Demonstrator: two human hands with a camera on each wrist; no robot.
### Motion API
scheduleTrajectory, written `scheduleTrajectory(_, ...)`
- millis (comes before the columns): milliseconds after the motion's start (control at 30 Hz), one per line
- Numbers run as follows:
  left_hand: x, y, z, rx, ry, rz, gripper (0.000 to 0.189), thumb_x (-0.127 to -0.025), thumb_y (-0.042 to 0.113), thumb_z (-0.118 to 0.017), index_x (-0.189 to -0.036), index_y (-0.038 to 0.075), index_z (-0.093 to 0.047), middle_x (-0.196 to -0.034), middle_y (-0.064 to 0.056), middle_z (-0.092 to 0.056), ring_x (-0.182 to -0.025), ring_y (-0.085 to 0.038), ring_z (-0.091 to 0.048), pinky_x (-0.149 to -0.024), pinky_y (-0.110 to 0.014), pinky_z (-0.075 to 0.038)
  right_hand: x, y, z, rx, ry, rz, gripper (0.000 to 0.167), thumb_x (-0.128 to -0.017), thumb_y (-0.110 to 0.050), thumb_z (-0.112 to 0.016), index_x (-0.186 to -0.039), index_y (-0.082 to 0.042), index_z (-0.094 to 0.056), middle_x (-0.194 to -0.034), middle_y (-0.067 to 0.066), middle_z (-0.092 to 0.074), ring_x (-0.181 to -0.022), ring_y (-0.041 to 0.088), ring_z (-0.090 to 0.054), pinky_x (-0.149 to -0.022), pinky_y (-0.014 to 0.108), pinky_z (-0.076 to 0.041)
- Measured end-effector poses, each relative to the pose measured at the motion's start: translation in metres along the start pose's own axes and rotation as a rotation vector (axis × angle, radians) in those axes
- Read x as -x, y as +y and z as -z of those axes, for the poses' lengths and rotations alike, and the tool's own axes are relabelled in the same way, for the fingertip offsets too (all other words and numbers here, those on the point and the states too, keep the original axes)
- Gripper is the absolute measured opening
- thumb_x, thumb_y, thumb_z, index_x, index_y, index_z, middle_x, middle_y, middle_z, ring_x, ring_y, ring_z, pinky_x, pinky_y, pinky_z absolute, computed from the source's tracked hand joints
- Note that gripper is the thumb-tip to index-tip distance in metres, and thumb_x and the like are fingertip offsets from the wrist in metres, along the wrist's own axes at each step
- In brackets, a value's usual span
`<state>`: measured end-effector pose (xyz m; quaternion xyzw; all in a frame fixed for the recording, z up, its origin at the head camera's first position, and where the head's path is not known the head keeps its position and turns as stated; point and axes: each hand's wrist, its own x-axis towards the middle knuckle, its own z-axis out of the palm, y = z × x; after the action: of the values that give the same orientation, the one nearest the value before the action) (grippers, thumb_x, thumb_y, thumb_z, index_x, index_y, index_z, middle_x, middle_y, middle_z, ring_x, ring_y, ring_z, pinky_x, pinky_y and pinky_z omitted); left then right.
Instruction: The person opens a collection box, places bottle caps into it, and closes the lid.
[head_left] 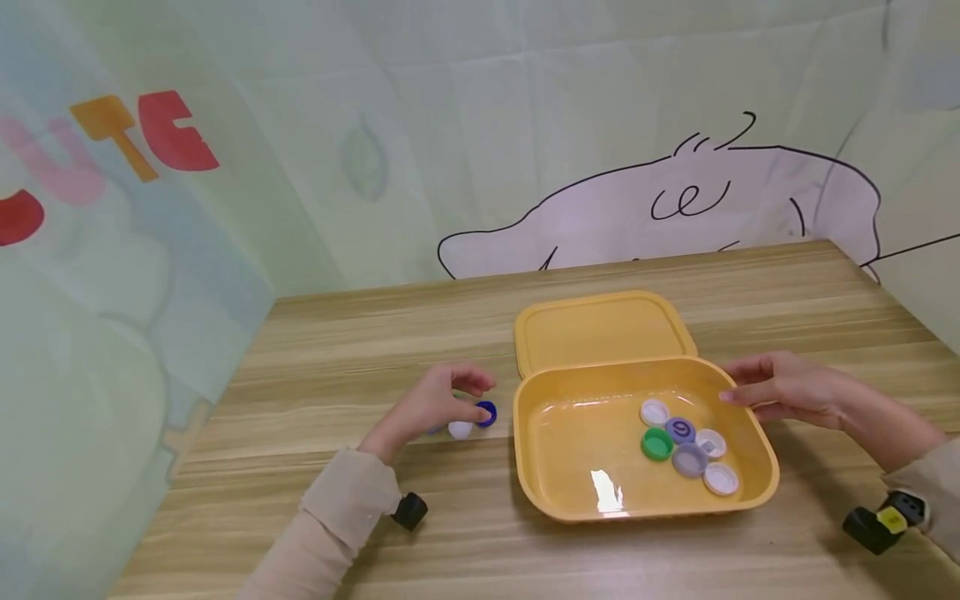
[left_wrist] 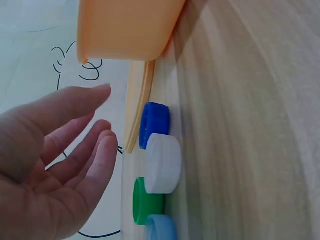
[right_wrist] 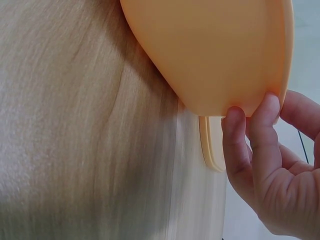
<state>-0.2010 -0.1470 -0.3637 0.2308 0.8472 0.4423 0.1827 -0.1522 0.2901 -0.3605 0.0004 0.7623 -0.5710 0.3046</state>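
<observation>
My left hand (head_left: 441, 404) hovers just above several bottle caps on the table, its thumb and fingers apart with nothing between them. In the left wrist view these are a dark blue cap (left_wrist: 156, 125), a white cap (left_wrist: 164, 164), a green cap (left_wrist: 149, 201) and a light blue cap (left_wrist: 161, 228). To their right stands a yellow plastic box (head_left: 577, 507), holding several white, purple and green caps in its right half. My right hand (head_left: 787, 390) pinches the box's right rim, thumb inside and fingers against the outer wall (right_wrist: 215, 55).
Behind the box lies a flat yellow lid (head_left: 603, 333), close against its back rim. The wood-grain table (head_left: 360, 333) ends at a printed cloth backdrop (head_left: 360, 208) at the back and left. A black wrist device (head_left: 410, 511) sits by my left sleeve.
</observation>
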Motion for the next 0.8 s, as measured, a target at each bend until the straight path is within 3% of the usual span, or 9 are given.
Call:
scheduleTrajectory(167, -0.001, -0.004, -0.003, -0.044, 0.019, 0.023, 0.039, -0.073, 0.004, -0.077, -0.109, 0.0, -0.064, -0.108, -0.011, -0.064, -0.1, -0.025, -0.058, -0.087, -0.036, -0.048, 0.0, 0.0, 0.0, 0.003, 0.002, -0.001, 0.063, -0.089, -0.012, -0.062, -0.135, 0.016, -0.029, -0.109, 0.006, -0.06, -0.094, 0.017, -0.061, -0.083, 0.036, -0.051)
scheduleTrajectory(633, -0.008, 0.002, -0.011, -0.236, 0.015, 0.077, 0.037, -0.065, -0.001, -0.081, -0.1, 0.001, -0.068, -0.097, -0.006, -0.067, -0.091, -0.019, -0.061, -0.085, -0.033, -0.049, 0.0, 0.0, 0.0, -0.009, -0.005, -0.001, 0.063, -0.089, -0.011, -0.062, -0.135, 0.017, -0.029, -0.108, 0.006, -0.061, -0.094, 0.017, -0.062, -0.082, 0.036, -0.052)
scheduleTrajectory(800, -0.011, -0.002, -0.014, -0.259, 0.015, 0.066, 0.036, -0.064, -0.003, -0.081, -0.097, 0.002, -0.068, -0.092, -0.005, -0.067, -0.085, -0.017, -0.061, -0.081, -0.031, -0.051, -0.001, 0.001, 0.001, -0.012, -0.009, 0.003, 0.062, -0.09, -0.011, -0.062, -0.135, 0.016, -0.029, -0.107, 0.005, -0.061, -0.093, 0.017, -0.062, -0.082, 0.037, -0.052)
